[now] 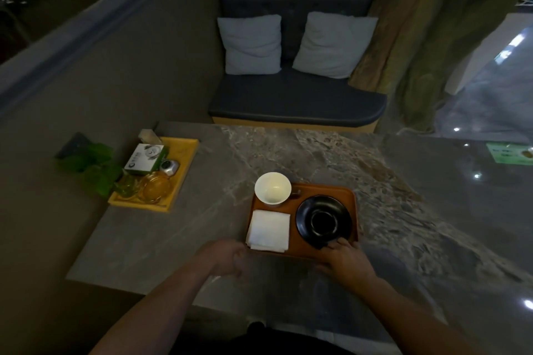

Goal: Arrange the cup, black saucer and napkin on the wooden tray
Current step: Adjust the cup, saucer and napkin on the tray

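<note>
We set black saucer (323,220) flat | right hand (344,258) fingertips touch its near rim | left hand (227,256) loosely curled, empty.

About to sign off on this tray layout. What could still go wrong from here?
The white cup stands at the wooden tray's far-left corner and seems to overhang its rim; a nudge might tip it. The right hand touches the black saucer's near edge and could slide it. The left hand by the napkin could brush it.
</note>
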`<state>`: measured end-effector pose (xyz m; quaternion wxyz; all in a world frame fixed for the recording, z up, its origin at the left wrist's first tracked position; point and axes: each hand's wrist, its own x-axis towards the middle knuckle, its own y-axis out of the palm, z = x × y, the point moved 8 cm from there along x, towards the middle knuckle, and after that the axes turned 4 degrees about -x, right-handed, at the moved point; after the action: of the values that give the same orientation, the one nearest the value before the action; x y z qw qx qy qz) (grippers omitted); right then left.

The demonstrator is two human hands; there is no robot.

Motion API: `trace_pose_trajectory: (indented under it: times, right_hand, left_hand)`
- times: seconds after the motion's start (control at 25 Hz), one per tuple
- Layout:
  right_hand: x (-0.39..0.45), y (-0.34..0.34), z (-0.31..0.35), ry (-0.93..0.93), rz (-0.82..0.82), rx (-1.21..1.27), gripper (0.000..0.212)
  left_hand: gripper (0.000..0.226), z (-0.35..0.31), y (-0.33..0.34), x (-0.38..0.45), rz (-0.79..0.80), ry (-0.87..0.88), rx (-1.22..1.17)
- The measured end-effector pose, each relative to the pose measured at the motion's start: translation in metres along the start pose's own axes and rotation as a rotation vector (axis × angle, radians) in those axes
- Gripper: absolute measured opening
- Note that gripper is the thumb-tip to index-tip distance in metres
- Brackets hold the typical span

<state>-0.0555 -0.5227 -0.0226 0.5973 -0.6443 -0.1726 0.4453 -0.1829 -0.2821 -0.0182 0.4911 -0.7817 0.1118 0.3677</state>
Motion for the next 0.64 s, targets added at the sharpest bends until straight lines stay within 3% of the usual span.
trace_pose_trajectory:
  times: [0.24,0.4,0.48,0.64]
  right_hand:
    - [0.027,-0.001,0.032,0.062,-0.006,0.005,0.038]
    - [0.044,-0.003,0.048,0.075,-0.05,-0.009,0.043]
    - [0.052,-0.006,0.053,0.085,-0.089,-0.004,0.051]
    - [0.07,0.001,0.056,0.093,-0.015,-0.004,0.078]
  left_hand:
    - [0.049,0.023,-0.021,0.019,-0.048,0.13,0.185]
    - [0.057,0.025,-0.031,0.041,-0.109,0.283,0.362]
    - [0.065,0.023,-0.038,0.053,-0.169,0.344,0.404]
    - [0.084,0.017,-0.037,0.073,-0.181,0.418,0.384]
